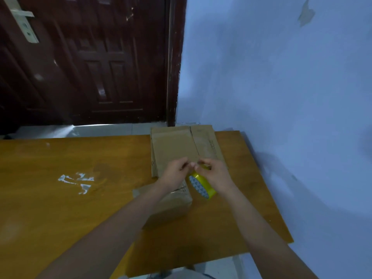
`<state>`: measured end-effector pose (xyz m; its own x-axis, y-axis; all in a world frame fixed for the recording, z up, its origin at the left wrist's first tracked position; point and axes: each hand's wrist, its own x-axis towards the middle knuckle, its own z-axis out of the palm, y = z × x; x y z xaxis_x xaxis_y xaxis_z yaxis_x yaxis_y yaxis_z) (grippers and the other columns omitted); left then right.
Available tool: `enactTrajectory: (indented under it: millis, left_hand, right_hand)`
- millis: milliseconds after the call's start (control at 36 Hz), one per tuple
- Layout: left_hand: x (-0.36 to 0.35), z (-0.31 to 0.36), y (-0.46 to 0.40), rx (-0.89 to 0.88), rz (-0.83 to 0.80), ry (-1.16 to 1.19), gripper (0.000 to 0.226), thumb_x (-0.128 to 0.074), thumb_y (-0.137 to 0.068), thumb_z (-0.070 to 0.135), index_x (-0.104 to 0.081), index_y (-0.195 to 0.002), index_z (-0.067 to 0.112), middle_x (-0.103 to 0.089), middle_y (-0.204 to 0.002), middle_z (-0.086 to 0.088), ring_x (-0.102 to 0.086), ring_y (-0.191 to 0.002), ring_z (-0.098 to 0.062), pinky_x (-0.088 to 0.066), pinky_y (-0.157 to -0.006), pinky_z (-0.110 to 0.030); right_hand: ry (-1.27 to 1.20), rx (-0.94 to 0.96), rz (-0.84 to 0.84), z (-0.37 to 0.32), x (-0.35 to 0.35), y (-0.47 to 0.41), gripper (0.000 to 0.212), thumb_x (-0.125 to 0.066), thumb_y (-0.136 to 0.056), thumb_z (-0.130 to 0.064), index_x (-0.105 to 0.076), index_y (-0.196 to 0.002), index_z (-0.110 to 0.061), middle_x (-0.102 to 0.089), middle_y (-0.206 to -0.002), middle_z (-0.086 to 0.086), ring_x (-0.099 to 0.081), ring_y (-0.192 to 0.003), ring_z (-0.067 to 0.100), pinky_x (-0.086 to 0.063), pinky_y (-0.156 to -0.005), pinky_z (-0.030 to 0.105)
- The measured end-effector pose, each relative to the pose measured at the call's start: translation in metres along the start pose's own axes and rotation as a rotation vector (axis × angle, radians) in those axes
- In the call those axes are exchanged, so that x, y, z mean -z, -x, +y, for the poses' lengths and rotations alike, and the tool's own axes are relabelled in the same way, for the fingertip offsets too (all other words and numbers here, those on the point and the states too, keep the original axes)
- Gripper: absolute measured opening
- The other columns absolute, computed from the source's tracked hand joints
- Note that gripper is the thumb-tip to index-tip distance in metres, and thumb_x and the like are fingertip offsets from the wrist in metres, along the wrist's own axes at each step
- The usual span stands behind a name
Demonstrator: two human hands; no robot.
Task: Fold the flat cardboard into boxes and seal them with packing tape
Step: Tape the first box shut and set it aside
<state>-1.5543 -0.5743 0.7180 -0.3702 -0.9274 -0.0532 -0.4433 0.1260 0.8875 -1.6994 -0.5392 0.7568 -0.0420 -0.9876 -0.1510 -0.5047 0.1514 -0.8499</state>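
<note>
Your right hand (216, 174) grips the tape roll (202, 185) from above, fingers curled over its rim. The roll is yellowish and glossy, with a blue-and-white triangle pattern printed on the inner core; it hangs tilted just below your palm. Your left hand (177, 171) meets the right at approx 9 o'clock of it, fingertips (192, 164) pinched together near the roll's top edge. Whether a tape end sits in that pinch cannot be told: too small and blurred.

Directly under your left wrist, at 7 o'clock of the roll, sits a folded box (171, 208), brown cardboard w/ shiny clear tape across its top. Print on it is unreadable.

At 12 o'clock of your hands lies flat cardboard (181, 143), matte brown, creased into panels, w/ a slit between two flaps. Dark lettering runs along its right panel; not legible.

All rests on a wooden table (60, 198), orange-brown and smooth. Torn white scraps (76, 181) are stuck at 9 o'clock, well apart from the box.
</note>
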Motion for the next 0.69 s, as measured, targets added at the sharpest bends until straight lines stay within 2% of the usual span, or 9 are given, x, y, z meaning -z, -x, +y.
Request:
enactTrajectory:
  millis: [56, 111, 194, 278, 333, 444, 556, 611, 694]
  left_hand:
    - [0.002, -0.001, -0.004, 0.03, 0.03, 0.035, 0.029, -0.05, -0.097, 0.017, -0.047, -0.07, 0.009, -0.048, -0.068, -0.013, -0.045, -0.066, -0.02, -0.042, -0.064, -0.044]
    - [0.006, 0.004, -0.006, 0.123, 0.077, 0.17, 0.03, -0.048, -0.098, 0.016, -0.046, -0.068, 0.013, -0.048, -0.067, -0.01, -0.049, -0.066, -0.022, -0.05, -0.068, -0.05]
    - [0.014, 0.017, -0.013, 0.365, 0.1, 0.49, 0.025, -0.043, -0.098, 0.011, -0.046, -0.074, 0.011, -0.05, -0.068, -0.011, -0.056, -0.059, -0.024, -0.057, -0.059, -0.04]
    - [0.021, 0.024, -0.019, 0.527, -0.032, 0.65, 0.025, -0.038, -0.099, 0.015, -0.056, -0.086, 0.005, -0.064, -0.059, -0.01, -0.064, -0.046, -0.02, -0.053, -0.042, -0.027]
    - [0.025, 0.024, -0.023, 0.569, -0.162, 0.659, 0.036, -0.029, -0.1, 0.016, -0.06, -0.085, 0.004, -0.067, -0.055, -0.006, -0.065, -0.046, -0.017, -0.053, -0.042, -0.026]
    - [0.025, 0.022, -0.029, 0.622, -0.327, 0.572, 0.035, -0.03, -0.098, 0.013, -0.059, -0.081, 0.005, -0.067, -0.055, -0.005, -0.066, -0.048, -0.016, -0.055, -0.047, -0.029]
    - [0.022, 0.026, -0.044, 0.479, -0.127, 0.327, 0.033, -0.038, -0.096, 0.002, -0.048, -0.066, 0.009, -0.056, -0.039, 0.005, -0.053, -0.032, 0.0, -0.044, -0.037, -0.018]
    - [0.025, 0.024, -0.053, 0.431, -0.053, 0.28, 0.037, -0.041, -0.094, -0.005, -0.045, -0.059, 0.006, -0.049, -0.034, 0.003, -0.048, -0.027, -0.003, -0.039, -0.032, -0.016]
    - [0.033, 0.009, -0.061, 0.409, -0.034, 0.173, 0.038, -0.041, -0.098, 0.003, -0.054, -0.062, 0.003, -0.058, -0.042, -0.005, -0.059, -0.047, -0.019, -0.051, -0.053, -0.028]
  right_hand:
    - [-0.052, -0.017, -0.021, -0.005, 0.002, 0.004, 0.06, -0.06, -0.09, -0.033, -0.035, -0.144, -0.023, -0.055, -0.122, -0.005, -0.052, -0.115, 0.012, -0.04, -0.096, 0.026]
    - [-0.059, -0.056, 0.018, -0.012, 0.006, 0.01, 0.064, -0.056, -0.092, -0.038, -0.029, -0.147, -0.022, -0.057, -0.113, -0.009, -0.055, -0.102, 0.01, -0.042, -0.087, 0.025]
    - [-0.259, -0.038, -0.006, -0.019, 0.015, 0.021, 0.027, -0.055, -0.094, -0.03, -0.064, -0.111, -0.011, -0.062, -0.083, -0.01, -0.057, -0.075, 0.003, -0.042, -0.072, 0.024]
    - [-0.358, 0.077, -0.157, -0.021, 0.019, 0.031, 0.015, -0.057, -0.091, -0.023, -0.069, -0.093, -0.015, -0.067, -0.081, -0.006, -0.06, -0.078, 0.004, -0.045, -0.073, 0.017]
    - [-0.366, 0.137, -0.185, -0.021, 0.02, 0.032, 0.022, -0.057, -0.087, -0.022, -0.066, -0.102, -0.009, -0.066, -0.091, 0.003, -0.06, -0.087, 0.01, -0.047, -0.077, 0.021]
    - [-0.433, 0.188, -0.045, -0.019, 0.018, 0.027, 0.041, -0.061, -0.083, -0.029, -0.059, -0.098, 0.009, -0.057, -0.083, 0.014, -0.051, -0.077, 0.02, -0.042, -0.07, 0.032]
    - [-0.438, 0.098, -0.001, -0.013, 0.009, 0.027, 0.012, -0.058, -0.089, -0.019, -0.063, -0.085, -0.009, -0.06, -0.067, -0.006, -0.054, -0.062, 0.004, -0.043, -0.056, 0.018]
    - [-0.426, 0.027, 0.03, -0.009, 0.001, 0.029, 0.015, -0.059, -0.09, -0.019, -0.061, -0.077, -0.01, -0.054, -0.059, -0.008, -0.048, -0.054, 0.002, -0.038, -0.051, 0.016]
    - [-0.295, -0.073, -0.027, -0.002, -0.007, 0.036, 0.024, -0.059, -0.078, -0.035, -0.057, -0.072, -0.012, -0.042, -0.061, 0.006, -0.04, -0.053, 0.013, -0.03, -0.052, 0.027]
